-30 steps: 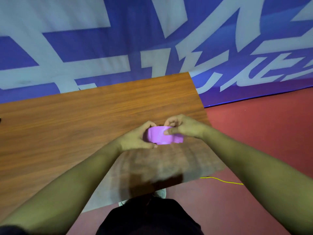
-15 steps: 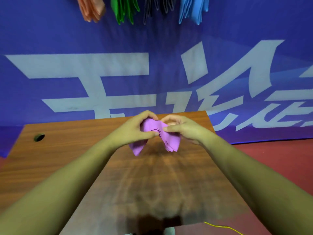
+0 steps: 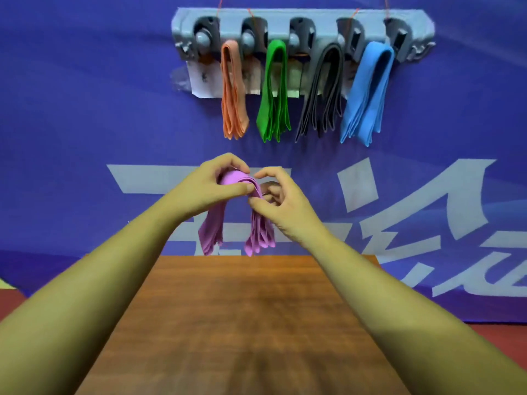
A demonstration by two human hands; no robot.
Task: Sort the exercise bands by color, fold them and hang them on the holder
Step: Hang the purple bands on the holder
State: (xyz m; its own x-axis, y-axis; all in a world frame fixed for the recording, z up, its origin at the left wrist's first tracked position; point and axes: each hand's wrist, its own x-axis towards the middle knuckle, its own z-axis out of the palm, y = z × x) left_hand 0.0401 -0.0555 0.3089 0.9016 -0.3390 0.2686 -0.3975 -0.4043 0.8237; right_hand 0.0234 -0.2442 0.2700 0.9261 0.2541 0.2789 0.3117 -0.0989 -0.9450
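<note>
Folded pink bands (image 3: 209, 235) hang draped over the left hand (image 3: 211, 186), whose fingers and thumb pinch the fold at its top. The right hand (image 3: 281, 208) pinches the nearer hanging half between thumb and fingers, forefinger arched above. Well above the fingers, the holder (image 3: 302, 22) carries orange bands (image 3: 232, 89), green bands (image 3: 273, 89), black bands (image 3: 322, 92) and blue bands (image 3: 368, 92). Below the fingers lies the counter (image 3: 242, 323).

Your left hand (image 3: 208, 189) covers part of the pink band's (image 3: 239, 179) top fold, and your right hand (image 3: 282, 201) hides the upper stretch of its right tail. On the holder (image 3: 313, 19), the hooks sit out of sight under the hung bands (image 3: 273, 89). The paper labels (image 3: 204, 78) beneath are too blurred to read. Your forearms (image 3: 85, 295) cover the desk's (image 3: 242, 323) sides, and its near edge runs off the bottom.
</note>
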